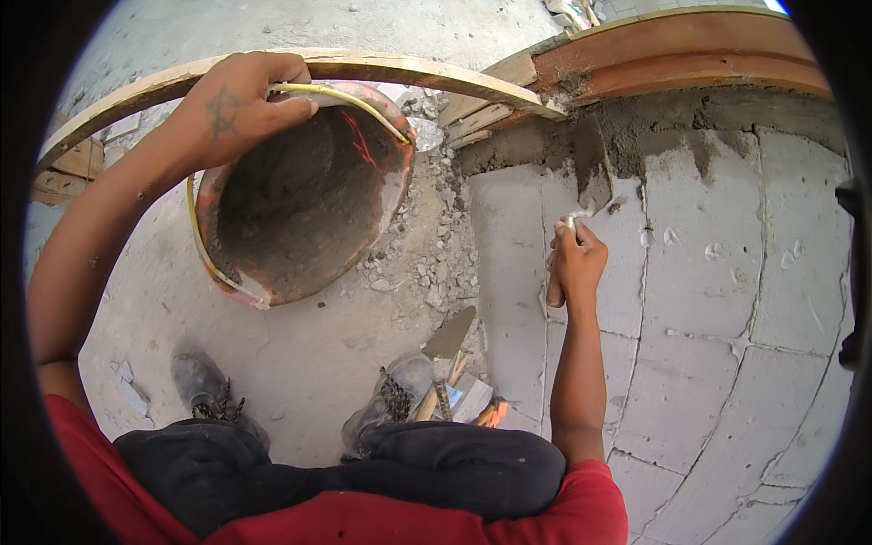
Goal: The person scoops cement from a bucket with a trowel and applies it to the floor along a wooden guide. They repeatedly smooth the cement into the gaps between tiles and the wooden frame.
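Note:
My left hand (238, 107) is closed round the yellowish cord handle (361, 104) of a worn orange bucket (400, 177), which tips toward me. Grey mortar (291, 195) coats its inside. In my right fist (579, 263) is the wooden grip of a trowel (592, 162). Its blade, smeared with mortar, lies against a band of wet mortar (668, 136) along the top of a pale block wall (699, 245). Mortar also fills the strip between the blocks and a reddish-brown beam (672, 59).
A curved-looking timber (391, 68) crosses just beyond the bucket. Broken rubble (436, 263) lies between bucket and wall. By my right shoe (386, 400) are a grey pointed blade (451, 333) and several loose tools, including something orange (491, 413). My left shoe (200, 377) stands on dusty concrete.

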{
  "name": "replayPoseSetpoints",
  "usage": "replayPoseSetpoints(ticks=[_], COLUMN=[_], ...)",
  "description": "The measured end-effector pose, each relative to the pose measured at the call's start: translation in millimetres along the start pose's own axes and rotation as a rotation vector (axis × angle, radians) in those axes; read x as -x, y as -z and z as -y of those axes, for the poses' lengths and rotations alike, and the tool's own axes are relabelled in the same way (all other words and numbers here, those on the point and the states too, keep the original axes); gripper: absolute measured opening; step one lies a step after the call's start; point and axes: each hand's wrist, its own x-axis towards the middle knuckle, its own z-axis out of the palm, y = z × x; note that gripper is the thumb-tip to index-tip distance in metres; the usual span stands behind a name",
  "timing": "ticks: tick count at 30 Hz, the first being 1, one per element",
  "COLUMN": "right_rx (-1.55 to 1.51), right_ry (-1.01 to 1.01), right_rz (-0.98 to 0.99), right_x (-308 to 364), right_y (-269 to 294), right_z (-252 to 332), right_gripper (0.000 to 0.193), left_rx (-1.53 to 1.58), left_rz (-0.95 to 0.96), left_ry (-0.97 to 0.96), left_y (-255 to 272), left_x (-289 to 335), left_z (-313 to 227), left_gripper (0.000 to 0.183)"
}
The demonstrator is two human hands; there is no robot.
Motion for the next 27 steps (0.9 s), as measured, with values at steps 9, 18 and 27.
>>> replayPoseSetpoints(ticks=[9, 18, 27], right_rx=[0.067, 0.107, 0.036], right_ry=[-0.007, -0.024, 0.055], right_rz=[-0.021, -0.058, -0.263], right_x=[-2.0, 3.6, 46.3], right_y=[58.5, 79.6, 78.7], right_z=[53.9, 83.7, 107.0], right_gripper=[0.022, 0.024, 0.030], left_rx=[-0.029, -0.009, 0.002], left_rz=[-0.051, -0.001, -0.060], left_ry=[-0.050, -0.059, -0.065], left_y=[0.9, 5.0, -1.9], left_x=[4.2, -0.4, 3.1], left_z=[1.7, 5.7, 5.3], left_gripper=[0.033, 0.036, 0.031])
